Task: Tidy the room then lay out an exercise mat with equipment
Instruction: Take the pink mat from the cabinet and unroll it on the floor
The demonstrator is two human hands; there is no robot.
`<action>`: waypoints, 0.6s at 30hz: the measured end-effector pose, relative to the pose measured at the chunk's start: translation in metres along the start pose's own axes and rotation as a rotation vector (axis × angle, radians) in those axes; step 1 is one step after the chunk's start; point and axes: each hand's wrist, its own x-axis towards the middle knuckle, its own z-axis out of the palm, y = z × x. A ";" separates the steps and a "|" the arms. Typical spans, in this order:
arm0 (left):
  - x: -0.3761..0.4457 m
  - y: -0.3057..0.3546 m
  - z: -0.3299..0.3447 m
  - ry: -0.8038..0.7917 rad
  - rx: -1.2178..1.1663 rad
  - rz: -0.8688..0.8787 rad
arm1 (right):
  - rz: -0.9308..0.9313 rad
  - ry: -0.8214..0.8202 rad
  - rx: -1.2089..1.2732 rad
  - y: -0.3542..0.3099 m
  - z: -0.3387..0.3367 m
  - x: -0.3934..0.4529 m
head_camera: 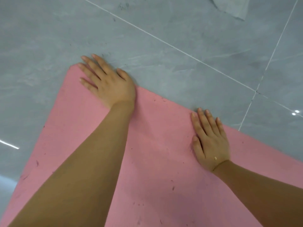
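- Pink and soft-looking, the exercise mat lies flat on the grey floor. It fills the near part of the scene and runs off the near edge.
- One corner of the mat points to the far left.
- The left hand lies on that far left corner. Its grip is wide: the fingers are straight and spread, palm down. They hold nothing. The fingertips reach past the far edge of the mat, over the floor.
- The right hand lies on the mat too, to the right and nearer. Its grip is wide as well, with flat, straight fingers pressing on the mat. The tips are just at the mat's far edge.
- Both bare arms reach in from the near side, across the mat.
- Small dark specks and marks dot the pink mat.
- The floor is made of big shiny tiles with thin white lines between them.
- Far away on the right, a pale cloth-like thing lies on the floor. It is cut off at the edge, so I cannot tell what it is.
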 end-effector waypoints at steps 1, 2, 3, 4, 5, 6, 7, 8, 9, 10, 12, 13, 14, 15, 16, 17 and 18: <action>0.000 0.000 0.001 0.005 -0.004 -0.009 | -0.001 0.005 0.006 0.001 0.000 -0.001; 0.002 0.000 0.000 0.014 -0.006 -0.013 | -0.004 0.010 0.012 0.001 0.000 0.000; 0.000 -0.002 0.000 0.022 -0.006 -0.017 | -0.009 0.008 0.016 0.002 -0.001 -0.001; -0.001 -0.003 0.000 0.031 -0.005 -0.016 | -0.012 0.009 0.016 0.001 -0.001 -0.003; -0.001 -0.003 0.000 0.039 -0.008 -0.010 | -0.011 0.012 0.013 0.000 0.000 -0.002; -0.003 -0.005 -0.001 0.041 -0.020 -0.010 | -0.008 0.018 0.008 -0.001 0.000 -0.003; -0.003 -0.005 -0.003 0.038 -0.038 -0.009 | -0.006 0.021 0.003 -0.001 0.000 -0.002; -0.005 -0.006 -0.006 0.030 -0.065 -0.006 | -0.006 0.018 -0.003 -0.001 0.000 -0.004; -0.006 -0.006 -0.007 0.032 -0.100 0.008 | -0.009 0.013 -0.009 0.000 0.001 -0.004; -0.006 -0.010 -0.008 0.050 -0.151 0.027 | -0.019 0.008 -0.017 -0.001 0.001 -0.004; -0.011 -0.016 -0.010 0.081 -0.298 0.080 | -0.027 0.002 -0.019 0.001 0.000 -0.004; -0.017 -0.023 -0.010 0.093 -0.363 0.112 | -0.026 0.000 -0.017 0.001 0.001 -0.004; -0.028 -0.034 -0.010 0.100 -0.395 0.131 | -0.041 0.000 -0.023 0.000 0.001 -0.002; -0.044 -0.043 -0.010 0.083 -0.387 0.159 | -0.044 -0.002 -0.030 0.000 0.002 -0.002; -0.065 -0.054 -0.009 0.049 -0.367 0.193 | -0.036 -0.003 -0.033 0.000 0.002 -0.001; -0.090 -0.065 -0.008 0.016 -0.350 0.223 | -0.027 -0.004 -0.041 0.000 0.002 -0.001; -0.120 -0.079 -0.009 -0.018 -0.343 0.223 | -0.030 -0.008 -0.050 0.000 0.002 -0.002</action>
